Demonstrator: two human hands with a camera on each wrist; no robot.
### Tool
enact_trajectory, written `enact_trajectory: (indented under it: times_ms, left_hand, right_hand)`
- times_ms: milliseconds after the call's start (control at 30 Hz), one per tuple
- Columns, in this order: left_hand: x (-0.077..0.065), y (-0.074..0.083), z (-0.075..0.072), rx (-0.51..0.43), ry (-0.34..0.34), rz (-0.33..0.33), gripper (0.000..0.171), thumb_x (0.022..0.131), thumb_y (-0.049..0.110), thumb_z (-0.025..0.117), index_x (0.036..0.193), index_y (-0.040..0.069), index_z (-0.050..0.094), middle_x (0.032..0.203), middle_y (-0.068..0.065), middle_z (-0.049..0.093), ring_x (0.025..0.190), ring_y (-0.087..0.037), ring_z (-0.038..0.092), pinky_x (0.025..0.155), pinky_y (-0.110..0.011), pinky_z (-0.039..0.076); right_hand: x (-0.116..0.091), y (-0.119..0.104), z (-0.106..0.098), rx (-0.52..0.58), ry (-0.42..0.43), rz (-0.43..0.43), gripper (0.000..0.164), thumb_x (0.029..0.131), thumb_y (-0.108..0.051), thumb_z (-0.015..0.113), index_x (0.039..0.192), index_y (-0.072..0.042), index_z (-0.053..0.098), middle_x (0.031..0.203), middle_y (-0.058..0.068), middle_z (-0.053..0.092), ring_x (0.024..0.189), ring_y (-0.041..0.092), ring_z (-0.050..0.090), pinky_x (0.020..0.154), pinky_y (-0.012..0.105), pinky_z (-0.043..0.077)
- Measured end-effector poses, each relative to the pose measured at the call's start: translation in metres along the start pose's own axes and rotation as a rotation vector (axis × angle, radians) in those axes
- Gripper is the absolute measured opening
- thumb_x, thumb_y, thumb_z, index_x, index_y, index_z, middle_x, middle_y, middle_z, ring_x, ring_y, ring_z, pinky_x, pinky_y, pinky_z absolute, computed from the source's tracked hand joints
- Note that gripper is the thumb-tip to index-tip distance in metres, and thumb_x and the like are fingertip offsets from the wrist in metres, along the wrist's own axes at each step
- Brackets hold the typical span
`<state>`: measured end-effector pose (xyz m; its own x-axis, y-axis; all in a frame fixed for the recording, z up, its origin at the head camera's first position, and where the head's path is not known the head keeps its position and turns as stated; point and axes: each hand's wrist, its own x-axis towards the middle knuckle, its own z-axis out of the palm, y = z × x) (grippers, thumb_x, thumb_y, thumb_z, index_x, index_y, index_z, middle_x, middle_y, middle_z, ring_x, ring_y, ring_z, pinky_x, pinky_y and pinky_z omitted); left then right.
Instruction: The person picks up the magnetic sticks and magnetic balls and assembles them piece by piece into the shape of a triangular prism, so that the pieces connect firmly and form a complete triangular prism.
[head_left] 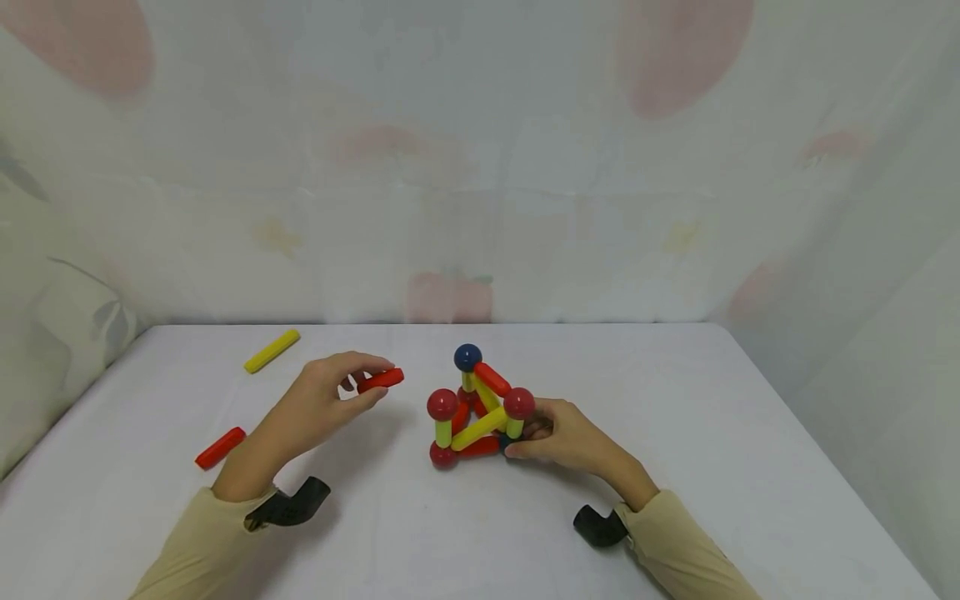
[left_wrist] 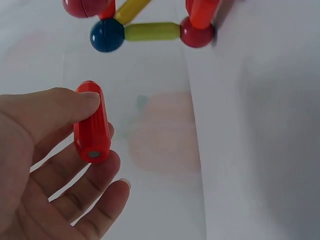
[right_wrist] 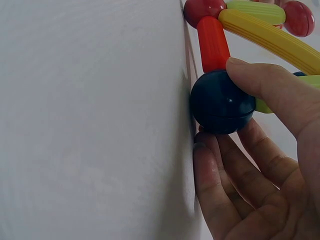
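Observation:
My left hand (head_left: 322,404) pinches a short red magnetic rod (left_wrist: 92,131) between thumb and fingers, raised above the table to the left of a ball-and-rod frame. The frame stands on the table, with red balls (head_left: 442,405) and a dark blue ball (head_left: 468,357) on top. Green rods (head_left: 443,433) stand upright in it; yellow rods (head_left: 480,429) slant across its sides. Its lower edges are red rods (head_left: 477,447). At the lower right corner my right hand (head_left: 573,442) grips a dark blue ball (right_wrist: 221,102), thumb on one side, fingers on the other.
On the left of the white table (head_left: 675,400) lie a yellow rod (head_left: 272,351) at the back and another red rod (head_left: 221,447) beside my left forearm. A pale patterned cloth (head_left: 540,208) hangs behind the table. Black curved camera mounts (head_left: 298,502) stick out from both wrists.

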<state>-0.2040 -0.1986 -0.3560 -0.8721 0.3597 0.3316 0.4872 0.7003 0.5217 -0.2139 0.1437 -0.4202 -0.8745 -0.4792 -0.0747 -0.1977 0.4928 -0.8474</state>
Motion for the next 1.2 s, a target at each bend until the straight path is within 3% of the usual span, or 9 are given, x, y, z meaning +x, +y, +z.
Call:
enact_trajectory:
  times_ms: [967,1200]
  left_hand:
    - [0.023,0.055,0.018,-0.045,0.031,0.169,0.034,0.086,0.009,0.077,0.119,0.013,0.071,0.11,0.0,0.073,0.089,-0.012,0.061,0.075,-0.024,0.054]
    - [0.026,0.066,0.024,-0.076,0.004,0.186,0.035,0.086,0.012,0.077,0.121,0.014,0.07,0.11,0.0,0.072,0.092,-0.013,0.06,0.072,-0.024,0.053]
  right_hand:
    - [-0.001,-0.002,0.0,0.01,0.0,-0.004,0.052,0.081,-0.025,0.082,0.126,-0.01,0.063,0.101,0.002,0.071,0.088,0.016,0.066,0.077,0.024,0.056]
    - [-0.002,-0.002,0.0,0.012,-0.001,-0.014,0.052,0.082,-0.026,0.082,0.126,-0.01,0.063,0.102,0.002,0.071,0.088,0.016,0.067,0.078,0.024,0.056]
